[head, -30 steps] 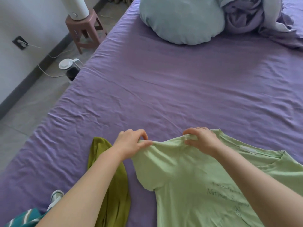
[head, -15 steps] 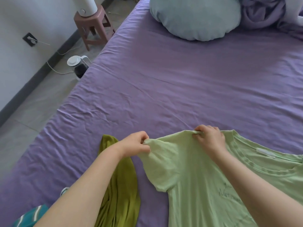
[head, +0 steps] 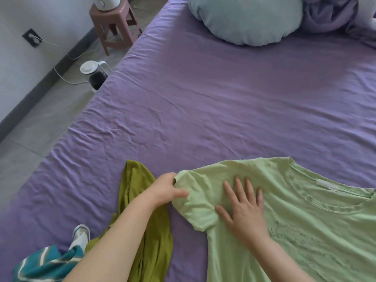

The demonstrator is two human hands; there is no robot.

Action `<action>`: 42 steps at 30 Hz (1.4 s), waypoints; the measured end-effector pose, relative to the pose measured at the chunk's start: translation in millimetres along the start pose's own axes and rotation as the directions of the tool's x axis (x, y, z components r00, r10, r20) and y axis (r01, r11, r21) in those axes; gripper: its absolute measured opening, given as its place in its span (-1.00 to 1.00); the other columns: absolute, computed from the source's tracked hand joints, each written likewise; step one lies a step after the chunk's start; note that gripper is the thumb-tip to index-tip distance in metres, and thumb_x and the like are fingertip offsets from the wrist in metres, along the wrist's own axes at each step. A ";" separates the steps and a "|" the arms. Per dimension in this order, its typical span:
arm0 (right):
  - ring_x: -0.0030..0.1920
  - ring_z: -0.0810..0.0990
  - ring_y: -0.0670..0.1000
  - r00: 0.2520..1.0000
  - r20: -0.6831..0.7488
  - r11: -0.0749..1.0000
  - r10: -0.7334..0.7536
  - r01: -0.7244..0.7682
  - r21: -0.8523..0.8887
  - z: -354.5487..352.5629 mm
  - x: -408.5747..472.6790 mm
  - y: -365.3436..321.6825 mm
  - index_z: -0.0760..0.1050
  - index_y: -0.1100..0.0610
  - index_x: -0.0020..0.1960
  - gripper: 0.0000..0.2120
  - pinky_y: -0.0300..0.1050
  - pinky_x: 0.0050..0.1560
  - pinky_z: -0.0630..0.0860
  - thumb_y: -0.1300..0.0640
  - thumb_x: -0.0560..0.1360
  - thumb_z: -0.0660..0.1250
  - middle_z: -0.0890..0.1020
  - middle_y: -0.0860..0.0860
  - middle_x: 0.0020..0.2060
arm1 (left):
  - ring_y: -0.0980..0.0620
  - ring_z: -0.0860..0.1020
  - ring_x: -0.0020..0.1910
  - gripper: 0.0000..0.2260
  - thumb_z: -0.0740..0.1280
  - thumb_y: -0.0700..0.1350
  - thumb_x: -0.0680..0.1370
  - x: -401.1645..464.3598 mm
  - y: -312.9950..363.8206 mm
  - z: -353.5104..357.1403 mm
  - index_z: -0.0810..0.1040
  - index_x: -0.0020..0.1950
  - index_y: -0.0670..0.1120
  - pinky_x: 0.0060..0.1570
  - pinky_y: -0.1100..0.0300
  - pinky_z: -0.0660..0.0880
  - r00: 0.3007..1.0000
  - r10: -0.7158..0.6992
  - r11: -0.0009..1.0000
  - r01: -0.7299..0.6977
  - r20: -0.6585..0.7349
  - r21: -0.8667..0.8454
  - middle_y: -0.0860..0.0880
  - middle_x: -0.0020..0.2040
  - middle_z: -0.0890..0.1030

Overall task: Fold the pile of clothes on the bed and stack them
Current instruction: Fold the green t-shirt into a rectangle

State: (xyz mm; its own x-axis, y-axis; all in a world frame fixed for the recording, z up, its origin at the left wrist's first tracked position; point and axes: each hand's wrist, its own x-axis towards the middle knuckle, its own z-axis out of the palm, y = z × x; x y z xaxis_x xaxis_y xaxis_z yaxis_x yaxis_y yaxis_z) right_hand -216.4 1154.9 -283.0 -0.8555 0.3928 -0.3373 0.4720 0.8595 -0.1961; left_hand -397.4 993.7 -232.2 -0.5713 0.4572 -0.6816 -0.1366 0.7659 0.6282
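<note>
Spreading light green T-shirt (head: 305,220) flat on bed (head: 203,108), near edge. Left hand (head: 166,190) pinching sleeve tip, grip tight; right hand (head: 243,206) flat, fingers spread, pressing shoulder. Next, likely: fold sleeve inward. Olive garment (head: 146,210) just left of shirt; beyond shirt, open sheet up to pillow (head: 244,19).

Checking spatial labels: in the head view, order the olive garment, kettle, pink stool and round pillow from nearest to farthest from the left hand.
From the left hand:
1. Olive garment, directly beneath and beside it.
2. Kettle, on the floor, up-left.
3. Pink stool, farther up-left by the wall.
4. Round pillow, far up-right at the bed's head.
</note>
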 end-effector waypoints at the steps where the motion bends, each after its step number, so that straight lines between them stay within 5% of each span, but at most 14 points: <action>1: 0.51 -0.32 0.12 1.000 0.009 1.000 0.005 -0.005 -0.021 -0.9 3.2 -0.2 -0.14 -0.16 0.54 -0.29 0.21 0.41 -0.37 -0.40 0.49 -0.04 -0.13 0.02 0.55 | -0.01 0.57 -0.14 -0.79 0.47 -0.16 0.45 -1.4 -2.2 0.3 0.57 -0.01 -0.25 -0.06 0.04 0.50 0.998 0.012 1.000 -0.011 -0.059 0.016 -0.10 -0.12 0.64; 4: 0.50 -0.36 0.15 0.997 0.071 0.997 0.015 -0.010 -0.072 -9.6 11.1 -5.5 -0.23 -0.21 0.52 -0.27 0.30 0.39 -0.33 -0.46 0.45 -0.14 -0.22 0.03 0.54 | 0.01 0.41 -0.27 -0.82 0.33 -0.09 0.57 -10.8 -3.7 1.3 0.52 -0.14 -0.19 -0.22 0.12 0.31 0.969 0.059 0.988 -0.091 -0.241 -0.123 -0.04 -0.28 0.48; 8: 0.41 -0.55 0.10 0.997 0.069 0.998 -0.024 0.027 -0.048 -15.0 -1.9 -9.5 -0.42 -0.26 0.45 -0.22 0.27 0.39 -0.38 -0.55 0.32 -0.36 -0.40 0.01 0.46 | -0.03 0.49 -0.17 -0.88 0.16 -0.18 0.63 -14.5 -0.6 5.4 0.46 -0.03 -0.12 -0.19 0.10 0.37 0.942 0.054 0.989 -0.097 -0.331 -0.115 -0.04 -0.17 0.56; 12: 0.41 -0.56 0.11 0.997 0.066 0.997 -0.034 0.039 -0.070 -2.8 -18.7 -13.1 -0.51 -0.26 0.41 -0.21 0.26 0.37 -0.44 -0.56 0.32 -0.34 -0.42 0.03 0.46 | -0.12 0.54 -0.07 -0.87 0.12 -0.20 0.63 -6.6 7.9 4.2 0.45 0.04 -0.11 -0.14 0.06 0.43 0.918 0.057 0.995 -0.082 -0.392 -0.049 -0.10 -0.07 0.58; 16: 0.46 -0.46 0.20 0.994 0.107 0.991 0.011 0.003 -0.131 2.2 -1.7 -26.3 -0.41 -0.21 0.47 -0.15 0.41 0.31 -0.38 -0.55 0.32 -0.26 -0.36 0.10 0.49 | -0.11 0.57 0.01 -0.77 0.29 -0.01 0.59 -10.2 5.2 19.6 0.42 0.15 -0.13 -0.06 0.03 0.53 0.958 -0.084 0.985 0.038 -0.274 -0.168 -0.13 0.06 0.57; 19: 0.42 -0.51 0.21 0.994 0.104 0.991 -0.015 0.028 -0.128 3.5 1.8 -28.8 -0.37 -0.22 0.48 -0.14 0.39 0.29 -0.43 -0.56 0.30 -0.26 -0.39 0.11 0.48 | 0.10 0.59 0.00 -0.50 0.50 -0.05 0.44 -21.4 -1.9 27.1 0.35 0.29 -0.07 -0.21 0.27 0.53 0.985 -0.137 0.915 0.085 -0.104 -0.394 -0.02 0.13 0.57; 21: 0.36 -0.60 0.18 0.995 0.092 0.989 -0.040 0.053 -0.138 4.6 -2.3 -26.0 -0.37 -0.21 0.49 -0.14 0.37 0.28 -0.48 -0.56 0.29 -0.31 -0.46 0.08 0.42 | 0.13 0.56 0.10 -0.30 0.56 -0.15 0.37 -25.5 -8.5 29.5 0.26 0.39 -0.04 -0.03 0.29 0.54 0.993 -0.081 0.916 0.042 -0.082 -0.400 0.01 0.20 0.54; 24: 0.35 -0.59 0.18 0.990 0.132 0.987 -0.047 0.067 -0.149 1.8 -0.7 -26.9 -0.35 -0.20 0.50 -0.14 0.38 0.28 -0.48 -0.55 0.31 -0.28 -0.38 0.10 0.48 | 0.03 0.51 0.21 -0.22 0.57 -0.21 0.33 -28.4 -12.4 34.6 0.23 0.43 -0.09 0.26 0.06 0.46 0.988 -0.035 0.973 0.000 -0.149 -0.231 -0.03 0.26 0.50; 28: 0.51 -0.34 0.14 0.982 0.154 0.994 -0.110 0.104 0.042 -20.0 24.1 -39.6 -0.10 -0.21 0.53 -0.31 0.31 0.40 -0.29 -0.43 0.48 -0.10 -0.17 0.03 0.55 | -0.03 0.55 0.12 -0.54 0.42 -0.27 0.43 -31.3 -15.3 37.2 0.36 0.28 -0.14 0.16 0.00 0.49 0.966 -0.033 0.990 -0.004 -0.256 -0.143 -0.09 0.15 0.56; 31: 0.52 -0.01 0.08 0.967 -0.011 0.935 -0.254 0.248 0.254 -47.7 45.4 -55.9 0.08 -0.15 0.53 -0.50 0.03 0.45 0.05 -0.03 0.62 0.11 0.09 -0.06 0.54 | 0.03 0.52 0.16 -0.56 0.25 -0.37 0.48 -36.3 -12.0 35.6 0.38 0.32 -0.07 0.21 0.04 0.47 0.965 0.082 0.982 -0.121 -0.251 -0.146 -0.05 0.20 0.55; 34: 0.35 0.24 0.07 0.921 0.040 0.805 -0.388 0.317 0.502 -76.8 61.7 -73.2 0.23 -0.02 0.50 -0.42 -0.24 0.33 0.15 0.33 0.54 0.21 0.36 0.02 0.43 | 0.05 0.49 0.25 -0.54 0.22 -0.41 0.50 -39.9 -5.1 32.3 0.39 0.33 -0.03 0.28 0.01 0.43 0.965 0.159 0.957 -0.203 -0.211 -0.207 -0.03 0.27 0.52; 38: -0.01 0.44 -0.05 0.902 0.064 0.788 -0.428 0.337 0.516 -102.1 74.3 -75.7 0.59 0.14 0.16 -0.77 -0.31 -0.04 0.26 0.18 0.51 0.37 0.64 0.05 0.01 | 0.13 0.54 0.15 -0.42 0.48 -0.22 0.39 -52.2 -2.9 33.5 0.32 0.32 0.04 0.18 0.08 0.50 0.978 0.111 0.932 -0.165 -0.179 -0.324 0.07 0.19 0.53; 42: -0.01 0.52 0.02 0.952 0.000 0.788 -0.306 0.253 0.561 -121.7 75.0 -59.7 0.62 0.18 0.06 -0.81 -0.28 -0.07 0.29 0.17 0.46 0.43 0.64 0.08 -0.03 | 0.07 0.59 -0.02 -0.47 0.53 -0.22 0.31 -69.1 -9.7 47.5 0.38 0.18 0.01 -0.04 0.25 0.50 0.982 0.039 0.948 -0.095 -0.185 -0.304 0.03 0.01 0.60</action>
State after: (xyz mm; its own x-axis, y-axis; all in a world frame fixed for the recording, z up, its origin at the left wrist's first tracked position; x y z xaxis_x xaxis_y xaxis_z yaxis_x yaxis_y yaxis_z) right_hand -334.7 1172.9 -184.5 -0.9589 0.1108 -0.2611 0.2745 0.5938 -0.7564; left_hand -318.2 976.1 -209.0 -0.7164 0.3950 -0.5752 -0.3214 0.5448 0.7745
